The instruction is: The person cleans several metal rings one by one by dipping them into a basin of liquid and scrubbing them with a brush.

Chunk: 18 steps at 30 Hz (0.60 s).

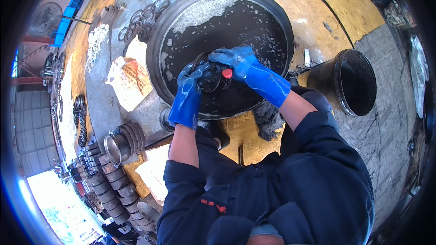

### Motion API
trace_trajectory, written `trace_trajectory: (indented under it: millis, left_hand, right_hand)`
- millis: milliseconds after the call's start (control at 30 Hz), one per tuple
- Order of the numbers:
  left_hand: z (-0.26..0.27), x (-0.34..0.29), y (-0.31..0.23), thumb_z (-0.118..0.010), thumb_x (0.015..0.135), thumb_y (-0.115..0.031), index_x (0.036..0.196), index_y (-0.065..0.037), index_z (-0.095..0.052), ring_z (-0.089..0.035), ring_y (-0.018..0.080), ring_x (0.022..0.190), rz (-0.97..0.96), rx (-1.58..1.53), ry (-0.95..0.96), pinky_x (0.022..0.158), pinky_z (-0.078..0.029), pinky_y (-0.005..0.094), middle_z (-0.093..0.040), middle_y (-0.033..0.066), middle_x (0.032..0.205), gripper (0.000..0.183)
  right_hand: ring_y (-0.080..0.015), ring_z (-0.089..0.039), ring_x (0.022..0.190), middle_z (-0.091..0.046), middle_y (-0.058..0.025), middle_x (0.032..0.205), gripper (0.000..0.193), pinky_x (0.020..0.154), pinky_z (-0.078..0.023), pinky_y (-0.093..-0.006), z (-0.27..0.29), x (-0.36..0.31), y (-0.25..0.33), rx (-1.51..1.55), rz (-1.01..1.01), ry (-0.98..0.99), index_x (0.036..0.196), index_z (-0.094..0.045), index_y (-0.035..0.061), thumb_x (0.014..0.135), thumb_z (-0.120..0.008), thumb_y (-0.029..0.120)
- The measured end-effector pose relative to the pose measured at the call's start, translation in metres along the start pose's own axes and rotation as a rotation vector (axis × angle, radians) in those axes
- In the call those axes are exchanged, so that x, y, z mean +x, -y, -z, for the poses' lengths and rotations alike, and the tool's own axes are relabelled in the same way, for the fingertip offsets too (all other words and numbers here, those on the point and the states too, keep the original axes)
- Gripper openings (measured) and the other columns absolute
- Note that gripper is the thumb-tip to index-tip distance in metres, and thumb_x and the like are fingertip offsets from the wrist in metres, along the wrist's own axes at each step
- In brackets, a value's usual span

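Both my hands wear long blue rubber gloves and meet over a large round basin (287,63) of dark, foamy liquid. My left hand (194,75) is closed round the left side of a dark, wet ring (211,90), which is held just above the liquid. From the far right side, my right hand (232,58) is curled down over the ring. A small red piece (227,73) shows under its fingers, perhaps the end of a hand tool; the rest of it is hidden by the glove.
Several dark rings (143,18) lie in a heap left of the basin, near a stained white sack (131,79). A black bucket (359,81) stands at right. Stacked ringed metal parts (129,138) and rows of rusty blocks (116,186) are at lower left. A dark rag (268,122) hangs by the basin's near edge.
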<state>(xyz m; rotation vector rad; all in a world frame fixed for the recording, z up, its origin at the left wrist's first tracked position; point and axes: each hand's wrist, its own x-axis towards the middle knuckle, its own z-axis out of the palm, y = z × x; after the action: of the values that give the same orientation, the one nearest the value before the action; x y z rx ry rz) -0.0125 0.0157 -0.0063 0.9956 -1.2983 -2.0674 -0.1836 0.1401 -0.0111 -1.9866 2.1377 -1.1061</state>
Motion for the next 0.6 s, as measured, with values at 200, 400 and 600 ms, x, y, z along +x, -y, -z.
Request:
trace_trajectory:
  millis: [200,400,600]
  left_hand:
    - [-0.030,-0.014,-0.018,-0.066,0.086,0.000,0.114,0.002,-0.064,-0.069,0.0183,0.081,0.007,0.156,0.019,0.074,-0.057,0.0281,-0.071,0.0123,0.099,0.028]
    - [-0.029,-0.018,-0.016,-0.068,0.087,-0.002,0.117,0.001,-0.063,-0.068,0.0165,0.079,-0.029,0.173,0.064,0.070,-0.055,0.0262,-0.071,0.0124,0.100,0.031]
    - [-0.015,-0.013,-0.008,-0.063,0.088,0.001,0.118,0.003,-0.061,-0.069,0.0225,0.089,-0.122,0.139,0.009,0.074,-0.056,0.0301,-0.070,0.0159,0.105,0.030]
  right_hand:
    - [-0.0333,-0.067,0.097,-0.068,-0.0122,0.112,0.037,0.079,-0.054,-0.0414,-0.009,-0.008,0.001,-0.057,-0.375,0.048,0.115,-0.067,0.0200,0.083,-0.066,0.038]
    - [-0.0182,-0.068,0.082,-0.073,-0.0113,0.092,0.039,0.076,-0.053,-0.0320,-0.014,-0.014,-0.014,0.798,-0.971,0.494,0.107,-0.071,0.0062,0.082,-0.071,0.036]
    - [-0.0177,-0.063,0.080,-0.071,-0.0119,0.091,0.046,0.075,-0.049,-0.0329,0.002,-0.019,0.008,0.954,-1.054,0.380,0.101,-0.073,0.0027,0.078,-0.073,0.043]
